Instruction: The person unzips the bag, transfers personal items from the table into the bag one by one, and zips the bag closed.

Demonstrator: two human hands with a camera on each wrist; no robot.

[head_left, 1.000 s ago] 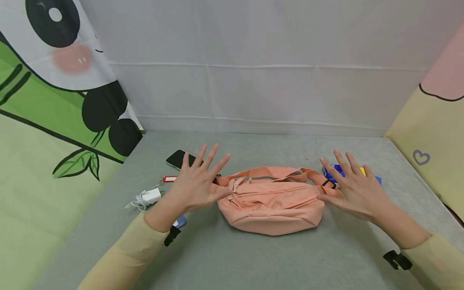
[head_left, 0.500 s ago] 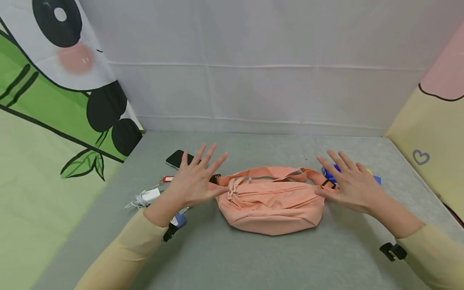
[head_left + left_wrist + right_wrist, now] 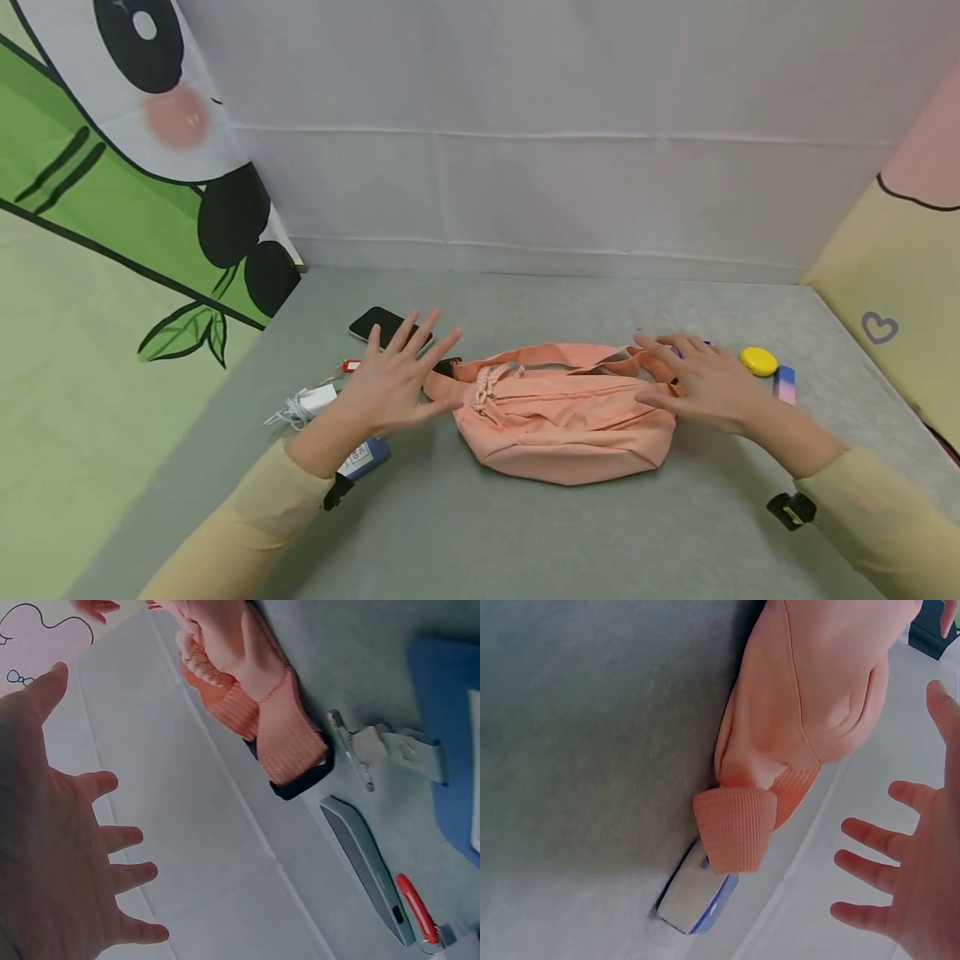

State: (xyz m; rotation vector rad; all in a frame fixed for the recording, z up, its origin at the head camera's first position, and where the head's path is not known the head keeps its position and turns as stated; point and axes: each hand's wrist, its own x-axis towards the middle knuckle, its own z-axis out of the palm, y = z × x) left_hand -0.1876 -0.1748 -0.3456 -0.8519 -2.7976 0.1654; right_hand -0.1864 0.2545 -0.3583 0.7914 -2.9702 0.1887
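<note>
Peach waist bag [image 3: 573, 442] sits mid-table, on its base; I use it as clock centre. Left hand [image 3: 393, 379] is between nine and ten, right hand [image 3: 701, 379] between two and three, both with fingers spread, gripping nothing; both wrist views show a gap to the bag. Phone [image 3: 378, 321] at ten, white charger [image 3: 318, 398] at nine, blue badge holder [image 3: 369, 457] between eight and nine, yellow round case [image 3: 759, 362] between two and three.

Handling, my guess: light, soft, slumpy fabric, not fragile, maybe a bit slick; fill can't be told from here. I'd hold both ends, at three and nine, where the webbing strap [image 3: 577, 354] joins; the strap alone would let it swing. Braided zip pull [image 3: 486, 390], at ten, looks easy to pinch
</note>
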